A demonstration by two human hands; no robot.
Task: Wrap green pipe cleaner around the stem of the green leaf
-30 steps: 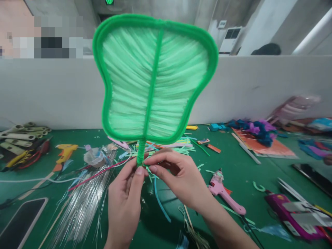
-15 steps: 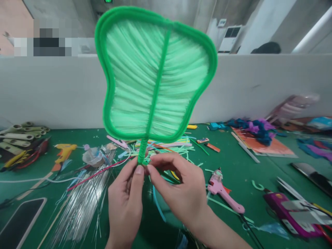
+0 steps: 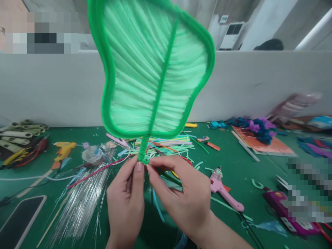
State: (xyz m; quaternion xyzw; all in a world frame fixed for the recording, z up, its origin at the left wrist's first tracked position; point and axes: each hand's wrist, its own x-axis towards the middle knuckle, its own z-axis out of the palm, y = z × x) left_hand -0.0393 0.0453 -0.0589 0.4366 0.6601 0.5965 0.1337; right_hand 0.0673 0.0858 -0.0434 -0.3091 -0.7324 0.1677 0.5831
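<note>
A large green leaf-shaped fan (image 3: 137, 79) stands upright in front of me, its pale ribbed panel edged by a thick fuzzy rim and split by a darker midrib. Its top runs out of the frame. Below it, my left hand (image 3: 127, 200) pinches the bottom of the short wrapped stem (image 3: 143, 148) between thumb and fingers. My right hand (image 3: 181, 193) is closed at the same spot, thumb and forefinger pinching a small bit of green fuzzy strip at the stem's end. The fingertips hide most of that strip.
On the green table (image 3: 233, 155) lie a yellow glue gun (image 3: 63, 150), a pink glue gun (image 3: 224, 193), a bundle of thin wires (image 3: 80, 200), loose pipe cleaners (image 3: 178, 141), a phone (image 3: 22, 221) and bamboo tubes (image 3: 20, 133). A grey partition (image 3: 246, 86) rises behind.
The fan has come nearer and its top has tilted toward me, now passing out of frame. My right hand has shifted slightly, still pinching at the stem's end.
</note>
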